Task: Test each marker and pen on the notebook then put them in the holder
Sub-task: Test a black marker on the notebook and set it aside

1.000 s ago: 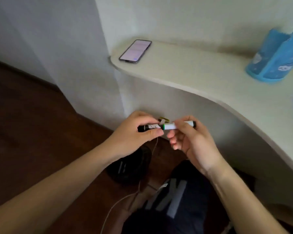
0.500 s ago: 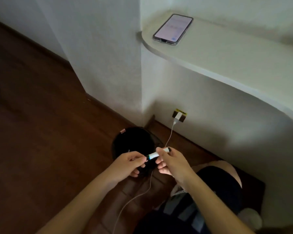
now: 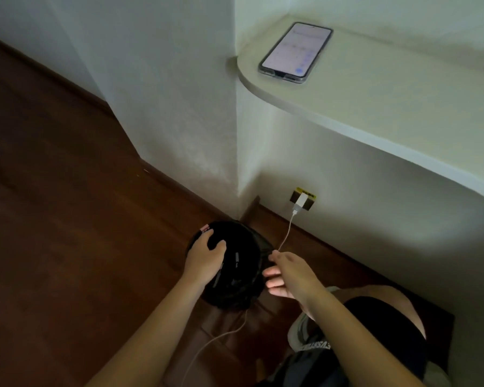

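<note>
**Head view: both my hands down at the black bin on the floor**

Head view, looking down past my arms to the dark wooden floor (image 3: 67, 247). The black bin (image 3: 235, 272) sits on that floor, close to the corner where the white wall steps out, and I take it as my landmark.

My left hand (image 3: 204, 259) lies on the bin's left rim, fingers curled over the edge and gripping it, the thumb reaching in toward the dark inside. My right hand (image 3: 287, 275) hangs at the bin's right edge, palm turned toward the opening, fingers loosely spread and slightly bent. I see nothing held in them. Whether the fingertips touch the bin, I cannot tell.

The marker does not show anywhere. The inside of the bin is too dark for me to say what lies in it, beyond a few pale flecks. The notebook and the holder are out of this view.

A white cable (image 3: 287, 233) runs from a charger plug (image 3: 301, 201) in the wall socket just behind and right of the bin, passes down beside my right hand and trails across the floor on the near side of the bin. Well above and to the right of the bin, a phone (image 3: 295, 53) lies face up with its screen lit on the rounded end of the pale desk (image 3: 375, 107). My knee in dark shorts shows near and right of the bin.
</note>
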